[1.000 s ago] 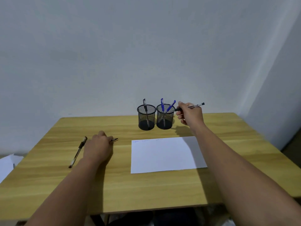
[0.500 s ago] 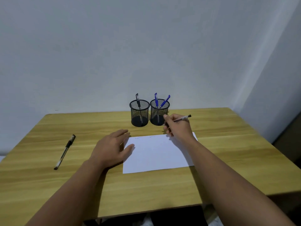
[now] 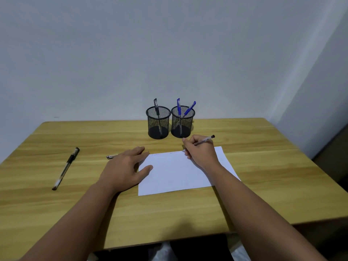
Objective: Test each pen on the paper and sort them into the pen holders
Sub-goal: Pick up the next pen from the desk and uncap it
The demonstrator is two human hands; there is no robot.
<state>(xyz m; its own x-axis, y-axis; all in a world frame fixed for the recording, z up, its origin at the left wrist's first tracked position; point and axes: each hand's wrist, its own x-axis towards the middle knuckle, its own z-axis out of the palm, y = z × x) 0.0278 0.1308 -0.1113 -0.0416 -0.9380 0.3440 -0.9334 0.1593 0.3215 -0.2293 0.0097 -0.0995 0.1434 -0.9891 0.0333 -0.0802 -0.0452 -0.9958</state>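
So going across the desk (image 3: pixel 263 140) from the left: there's a capped pen (image 3: pixel 66 168) lying flat over at about 9 o'clock, its long axis running from roughly 1 o'clock at the cap end down to 7 o'clock. It's well apart from both hands, but clearly on the left hand's side.

Next, the left hand (image 3: pixel 125 169) lies flat with the fingers straight, holding nothing, the thumb on the left edge of the paper (image 3: pixel 175 172) as if pinning it. Poking out just beside its fingers at 10 o'clock is a little dark piece (image 3: pixel 111 157), probably a pen cap, though it's too small to say for sure.

At 12 o'clock sit two mesh holders touching side by side: the left holder (image 3: pixel 158 123) has one black pen, the right holder (image 3: pixel 182 121) has two blue ones.

Then the right hand (image 3: pixel 200 150) is wrapped around a pen (image 3: pixel 204 141) in a writing grip, tip down at the paper's top edge, back end pointing off to about 2 o'clock. A few faint scribbles are along that top edge already.

The bit that matters: both holders are right there at 11 o'clock from the writing hand, so once the ink colour shows, it looks like a short lift and tilt upright, and the right hand is way nearer.
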